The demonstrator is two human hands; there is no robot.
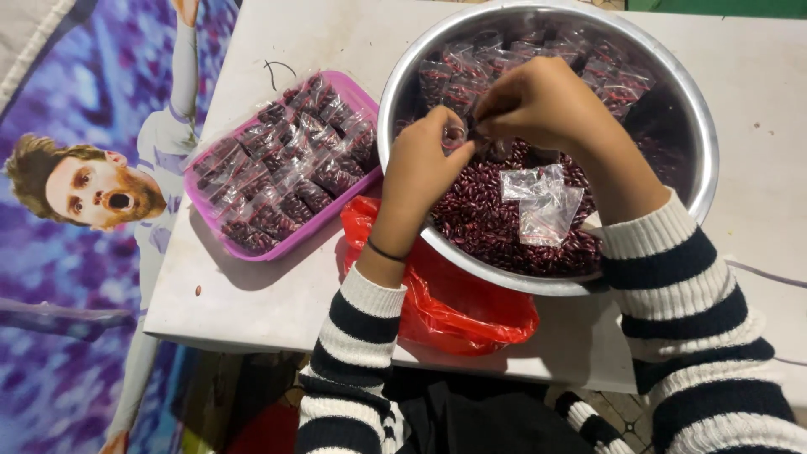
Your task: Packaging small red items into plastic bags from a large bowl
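We see both hands working over a big metal bowl (702, 143) that sits on a white table (252, 294). Our left hand (420, 172) comes in from seven o'clock, fingers curled, and pinches a small clear bag (455, 134) at its mouth. Our right hand (542, 101) arrives from four o'clock, its fingertips drawn together at the same bag, touching it; whether it holds beans we cannot tell. The two hands meet near the centre of the bowl, just above the loose red beans (487, 223) heaped in its lower half. On those beans, at about five o'clock from the hands, lie some empty clear bags (542, 202). Filled bags of beans (521, 55) are piled along the bowl's far side, at twelve o'clock. At nine o'clock from the bowl, close beside it, stands a pink tray (286, 240) packed with more filled bags. A red plastic bag (458, 315) is tucked under the bowl's near edge, at seven o'clock. A printed purple sheet (59, 277) lies left of the table.
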